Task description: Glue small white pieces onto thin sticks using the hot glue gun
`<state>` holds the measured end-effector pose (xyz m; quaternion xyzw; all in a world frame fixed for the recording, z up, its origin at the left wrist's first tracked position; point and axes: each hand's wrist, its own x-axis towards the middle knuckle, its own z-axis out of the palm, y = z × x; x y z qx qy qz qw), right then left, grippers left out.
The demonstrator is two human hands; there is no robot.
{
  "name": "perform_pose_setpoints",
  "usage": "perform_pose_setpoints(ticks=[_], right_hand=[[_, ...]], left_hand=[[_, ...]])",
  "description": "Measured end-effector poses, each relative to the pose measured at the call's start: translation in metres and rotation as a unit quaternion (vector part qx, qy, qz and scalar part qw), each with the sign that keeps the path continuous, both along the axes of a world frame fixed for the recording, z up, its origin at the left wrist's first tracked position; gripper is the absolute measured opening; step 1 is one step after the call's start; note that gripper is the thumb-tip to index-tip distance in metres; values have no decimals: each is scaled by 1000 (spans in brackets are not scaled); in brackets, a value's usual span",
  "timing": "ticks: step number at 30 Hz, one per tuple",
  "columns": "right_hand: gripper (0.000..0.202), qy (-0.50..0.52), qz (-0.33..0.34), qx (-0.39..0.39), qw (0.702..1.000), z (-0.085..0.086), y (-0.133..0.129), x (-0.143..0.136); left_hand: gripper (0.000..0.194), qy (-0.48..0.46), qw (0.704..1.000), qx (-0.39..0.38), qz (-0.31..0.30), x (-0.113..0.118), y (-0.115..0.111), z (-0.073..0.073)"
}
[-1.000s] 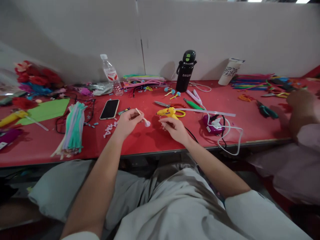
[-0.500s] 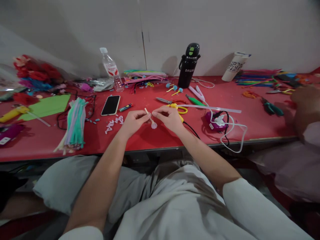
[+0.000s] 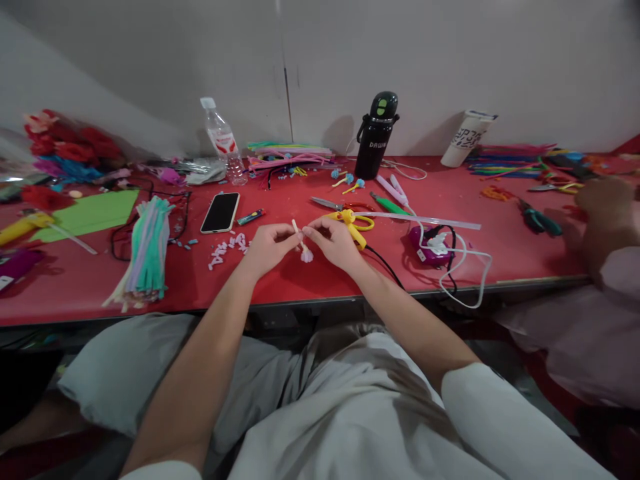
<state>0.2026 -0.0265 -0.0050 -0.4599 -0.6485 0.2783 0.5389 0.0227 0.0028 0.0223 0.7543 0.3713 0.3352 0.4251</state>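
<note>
My left hand (image 3: 270, 249) pinches the pale stem of a small lilac flower (image 3: 307, 256), its head hanging down toward the table edge. The stem's upper end sticks up above the fingertips. Right beside it, my right hand (image 3: 334, 243) has its thumb and forefinger pressed together at the stem; whatever they grip is too small to make out. Several lilac bits (image 3: 220, 253) lie scattered left of my left hand. Behind my right hand are a yellow glue gun (image 3: 354, 231) with a clear glue stick in it and a pair of scissors (image 3: 327, 203).
A phone (image 3: 220, 213), a pipe-cleaner bundle (image 3: 149, 253) and a bottle (image 3: 225, 143) stand or lie to the left. A black flask (image 3: 376, 140), a purple power block (image 3: 425, 248) with cables and pliers (image 3: 537, 219) are on the right. Another person's arm (image 3: 607, 213) rests at the far right.
The lilac flower has shifted slightly, and its stem tip stands a little more upright between my fingers. My right fingers have moved slightly closer to the stem. The view has shifted a little.
</note>
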Motion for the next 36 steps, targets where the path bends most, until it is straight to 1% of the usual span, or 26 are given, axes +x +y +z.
perform_pose_setpoints(ticks=[5,8,11,15,19,23,26,30,36], right_hand=[[22,-73,-29,41,996,0,-1,-1],[19,-96,-39,67,992,2,-3,0],[17,-102,-30,87,990,3,-5,2],[18,-115,-10,84,990,4,-9,6],[19,-106,1,88,991,6,-14,10],[19,-85,0,103,991,7,-18,12],[17,-72,0,111,991,7,-19,11],[16,-66,-11,115,991,6,-19,8],[17,-87,-6,120,989,7,-19,6]], left_hand=[[23,5,1000,8,3,2,1,-1],[22,-1,1000,0,6,3,2,-4],[22,-4,1000,-7,2,3,3,-5],[28,-4,1000,-23,-14,-2,4,-2],[33,-25,999,-22,-7,-7,8,0],[32,-79,996,-27,20,-10,15,-4],[31,-106,993,-42,28,-10,18,-7],[32,-113,992,-49,25,-8,18,-9],[33,-111,992,-50,14,-5,16,-7]])
